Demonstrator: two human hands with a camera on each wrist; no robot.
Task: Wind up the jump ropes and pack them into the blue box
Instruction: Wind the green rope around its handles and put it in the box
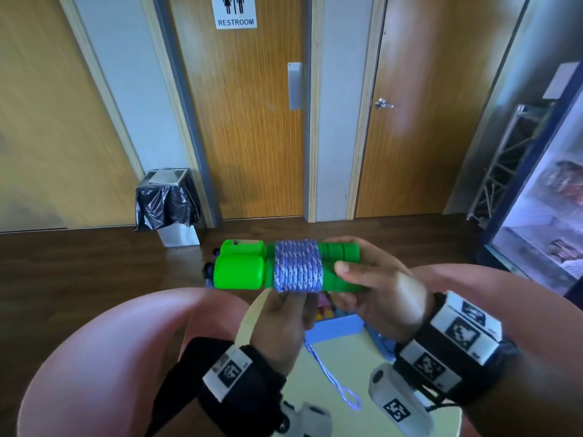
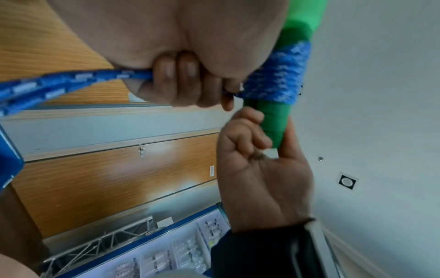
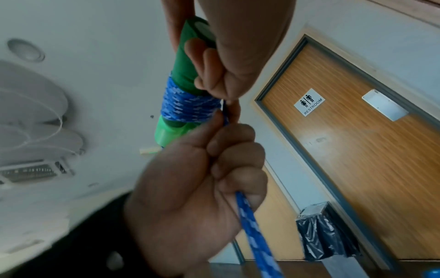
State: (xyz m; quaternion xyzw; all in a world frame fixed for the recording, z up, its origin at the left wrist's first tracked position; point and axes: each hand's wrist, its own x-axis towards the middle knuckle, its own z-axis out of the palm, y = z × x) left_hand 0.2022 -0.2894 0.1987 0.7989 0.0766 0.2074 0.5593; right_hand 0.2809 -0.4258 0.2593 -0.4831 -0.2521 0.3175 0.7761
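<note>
Gripping the plain end of the green handles (image 1: 340, 272), the right hand (image 1: 375, 288) has its thumb on top and its fingers curled underneath, holding the pair side by side and level above the person's knees. Around the middle of the handles sits a tight coil of blue-and-white rope (image 1: 298, 266), several turns wide and packed close together. To the left of the coil the handles swell into thicker bright-green caps (image 1: 238, 272). The left hand (image 1: 284, 323) is directly under the coil, fingers closed round the loose rope tail (image 1: 328, 373); in the left wrist view the tail (image 2: 71, 84) passes through the clenched fingers (image 2: 176, 75) and reaches the coil (image 2: 281, 73) just beside them. From that hand the tail hangs down as a doubled strand and ends in a small loop over the pale round table (image 1: 340, 398). The right wrist view shows the same strand (image 3: 252, 231) leaving the bottom of the left fist (image 3: 202, 188), with the right hand's fingers (image 3: 212, 64) wrapped on the dark-green grip just above the coil.

Below the handles, partly hidden by both hands, the blue box (image 1: 340, 329) rests on the table, with some colourful items showing inside it that are too blurred to identify. Beyond the handles, against the wall, stands a bin (image 1: 170, 203) lined with a black bag, next to a wooden door bearing a restroom sign (image 1: 236, 11).
</note>
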